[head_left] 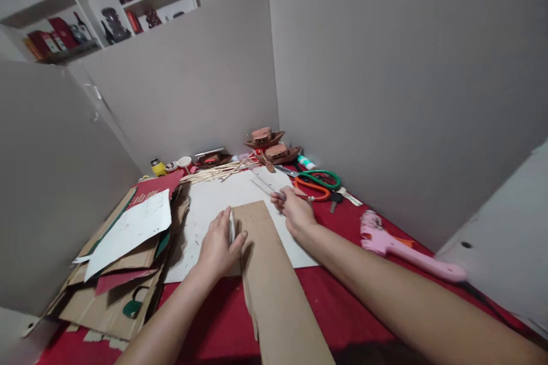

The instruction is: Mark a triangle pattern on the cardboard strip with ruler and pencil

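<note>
A long brown cardboard strip (pixel 274 279) runs from the near edge up onto a white sheet (pixel 197 222). At its upper left edge lies my left hand (pixel 220 242), thumb spread onto the cardboard and fingers beside a thin whitish edge. My right hand (pixel 295 208) is to the right of the strip's far end, its fingers closed around a thin, clear, ruler-like piece (pixel 263 182) that points away to the upper left. Orange-handled scissors (pixel 314 188) lie just beyond the right hand.
Stacked cardboard pieces (pixel 115 268) stand at the left. A pink glue gun (pixel 406 248) and green-handled scissors (pixel 327 178) are at the right. Thin wooden sticks (pixel 214 173), model boats (pixel 276 153) and a paper cup (pixel 184 163) sit at the back of the red table (pixel 342 308).
</note>
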### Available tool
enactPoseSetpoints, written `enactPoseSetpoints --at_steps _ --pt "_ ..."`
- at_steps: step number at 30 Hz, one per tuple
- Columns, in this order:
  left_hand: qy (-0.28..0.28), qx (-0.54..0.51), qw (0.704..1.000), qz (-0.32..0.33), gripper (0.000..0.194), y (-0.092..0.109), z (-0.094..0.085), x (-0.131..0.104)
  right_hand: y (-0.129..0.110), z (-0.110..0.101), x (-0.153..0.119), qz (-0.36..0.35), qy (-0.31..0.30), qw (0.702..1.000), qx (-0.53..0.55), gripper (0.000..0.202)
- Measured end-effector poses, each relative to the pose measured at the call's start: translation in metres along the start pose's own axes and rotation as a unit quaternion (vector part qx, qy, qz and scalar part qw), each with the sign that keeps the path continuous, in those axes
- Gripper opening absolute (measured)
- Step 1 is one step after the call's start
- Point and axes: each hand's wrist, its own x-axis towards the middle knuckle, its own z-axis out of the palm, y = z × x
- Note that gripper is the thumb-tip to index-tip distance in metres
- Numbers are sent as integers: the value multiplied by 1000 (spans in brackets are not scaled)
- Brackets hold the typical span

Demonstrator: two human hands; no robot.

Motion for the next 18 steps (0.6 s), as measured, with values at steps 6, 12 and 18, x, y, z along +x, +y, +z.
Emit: enactPoseSetpoints --at_steps 6,12,18 --pt "-5 -132 989 -68 66 -12 28 19 -3 -4 -4 -11 3 1000 2 19" --pt "49 -245 956 -152 55 -15 26 65 -5 -5 -3 -44 -18 999 -5 25" --pt "62 -402 883 -233 52 3 31 118 -2 -5 -7 -87 -84 990 -72 29"
